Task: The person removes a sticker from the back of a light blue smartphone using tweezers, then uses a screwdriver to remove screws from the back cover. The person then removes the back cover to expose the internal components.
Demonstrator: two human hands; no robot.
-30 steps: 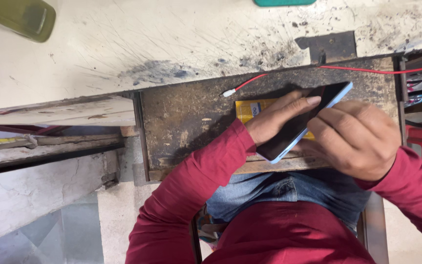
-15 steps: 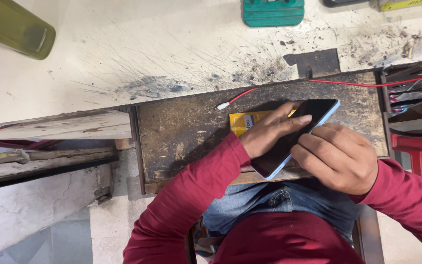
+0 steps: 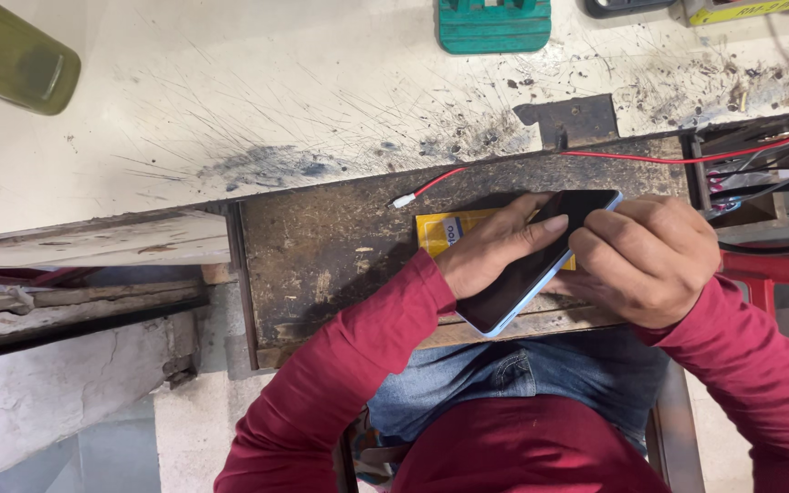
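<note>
Both hands are closed on the phone [image 3: 541, 260] — the left hand [image 3: 495, 251] is laid flat across its dark screen with fingers pressing, the right hand [image 3: 646, 260] is clenched against its right edge. Compared with a second ago, the phone has been lowered and flattened toward the dark drawer [image 3: 340, 246] of the bench [image 3: 276, 100], so the work on its edge is judged to be under way. It is held between the hands, over a yellow card [image 3: 440, 228] — near the red wire [image 3: 632, 157].

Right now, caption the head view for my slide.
Both hands, left hand and right hand, grip a dark smartphone over a worn drawer.
</note>
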